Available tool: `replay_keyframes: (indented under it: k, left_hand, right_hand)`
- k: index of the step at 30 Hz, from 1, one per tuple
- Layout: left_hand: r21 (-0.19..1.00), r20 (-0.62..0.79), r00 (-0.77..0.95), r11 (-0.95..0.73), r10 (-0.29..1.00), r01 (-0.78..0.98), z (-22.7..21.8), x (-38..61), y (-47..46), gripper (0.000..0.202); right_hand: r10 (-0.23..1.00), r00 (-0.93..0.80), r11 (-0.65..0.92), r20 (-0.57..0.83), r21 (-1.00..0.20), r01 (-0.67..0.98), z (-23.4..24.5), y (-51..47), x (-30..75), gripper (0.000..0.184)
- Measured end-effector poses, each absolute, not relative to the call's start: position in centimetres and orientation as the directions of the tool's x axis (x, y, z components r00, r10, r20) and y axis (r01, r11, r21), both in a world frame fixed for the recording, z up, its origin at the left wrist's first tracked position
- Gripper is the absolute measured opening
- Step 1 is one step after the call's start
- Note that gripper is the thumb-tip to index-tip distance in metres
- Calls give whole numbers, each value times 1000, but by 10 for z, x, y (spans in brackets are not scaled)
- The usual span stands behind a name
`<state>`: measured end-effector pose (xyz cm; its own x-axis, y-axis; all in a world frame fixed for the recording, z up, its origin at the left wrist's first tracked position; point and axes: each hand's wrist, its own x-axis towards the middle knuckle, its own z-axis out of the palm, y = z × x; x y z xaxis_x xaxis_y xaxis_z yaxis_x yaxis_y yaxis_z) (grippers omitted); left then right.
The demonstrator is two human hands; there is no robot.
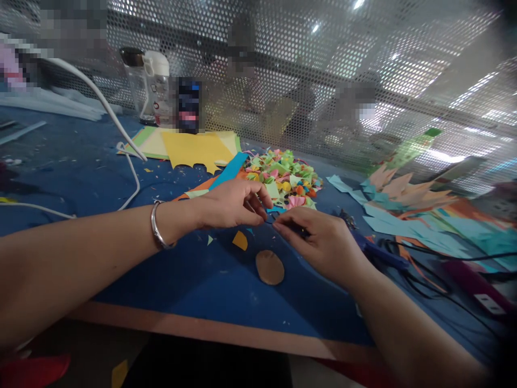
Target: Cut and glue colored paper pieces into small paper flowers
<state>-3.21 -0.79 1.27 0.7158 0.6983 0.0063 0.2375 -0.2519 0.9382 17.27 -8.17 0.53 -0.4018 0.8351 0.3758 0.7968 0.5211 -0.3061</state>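
My left hand (232, 205) and my right hand (319, 242) meet fingertip to fingertip above the blue table (181, 280). Both pinch a small dark piece (271, 217) between them; what it is I cannot make out. A silver bangle (157, 225) sits on my left wrist. Just behind the hands lies a heap of small folded paper pieces (285, 175) in many colours. A brown oval cutout (270, 267) and a small yellow scrap (240, 240) lie on the table below the hands.
Yellow paper sheets (194, 146) lie at the back, by a clear bottle (139, 86) and a white-capped bottle (158, 89). Teal and orange paper offcuts (416, 210) fill the right side. White cables (125, 145) cross the left; black cables (436, 269) and a blue tool (379, 250) lie right. A perforated metal screen (323, 64) closes the back.
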Motion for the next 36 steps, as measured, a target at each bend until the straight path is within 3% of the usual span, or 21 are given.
replay_keyframes:
  k: [11, 26, 30, 36]
  left_hand:
    - [953, 52, 744, -256, 666, 163, 12, -38, 2, 25]
    - [980, -197, 595, 152, 779, 126, 13, -42, 16, 20]
    - [982, -188, 593, 169, 783, 89, 11, -41, 15, 21]
    - [977, -175, 645, 210, 744, 23, 9, -40, 9, 23]
  right_hand:
    - [848, -373, 500, 376, -334, 799, 5, -81, 177, 19]
    - [895, -305, 412, 325, -342, 845, 10, -79, 183, 22]
    - [897, -246, 386, 368, -378, 842, 9, -78, 184, 22]
    - [878, -91, 361, 470, -525, 771, 8, -78, 187, 17]
